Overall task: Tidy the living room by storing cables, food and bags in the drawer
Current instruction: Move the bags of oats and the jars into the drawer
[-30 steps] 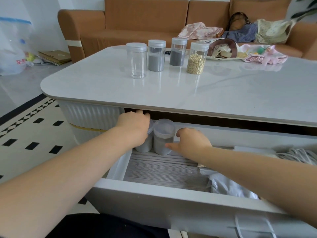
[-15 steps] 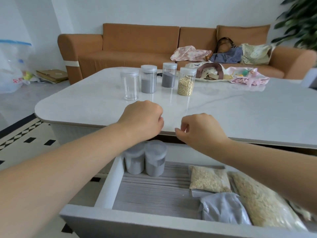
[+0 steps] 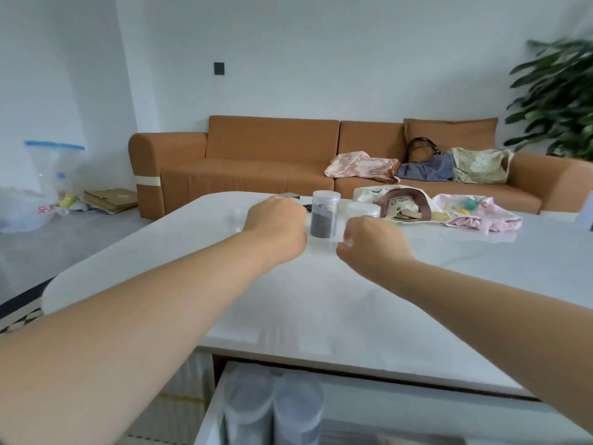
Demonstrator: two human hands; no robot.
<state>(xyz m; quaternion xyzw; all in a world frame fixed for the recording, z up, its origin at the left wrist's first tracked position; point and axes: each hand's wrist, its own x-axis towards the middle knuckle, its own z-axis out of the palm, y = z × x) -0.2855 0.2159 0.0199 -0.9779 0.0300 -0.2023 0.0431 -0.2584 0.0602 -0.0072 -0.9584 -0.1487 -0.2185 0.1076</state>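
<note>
Over the white surface both bare arms stretch toward twelve o'clock. The left hand shows its back with fingers curled under, and it covers most of what stands behind it, so I cannot tell whether its grip holds anything; only a lid's edge shows at its twelve o'clock. The right hand hangs at the left hand's three o'clock, fingers loosely curled, with nothing seen in its grip. Between the two hands a clear jar of grey powder stands upright on the surface, lid on, apart from both. A white-lidded jar peeks out at twelve o'clock of the right hand, its body hidden. A printed tote bag and a pink bag lie on the surface toward two o'clock. At six o'clock of the view the drawer stands open under the surface's edge, with two lidded jars side by side at its left end. More bags lie on the orange sofa beyond.
</note>
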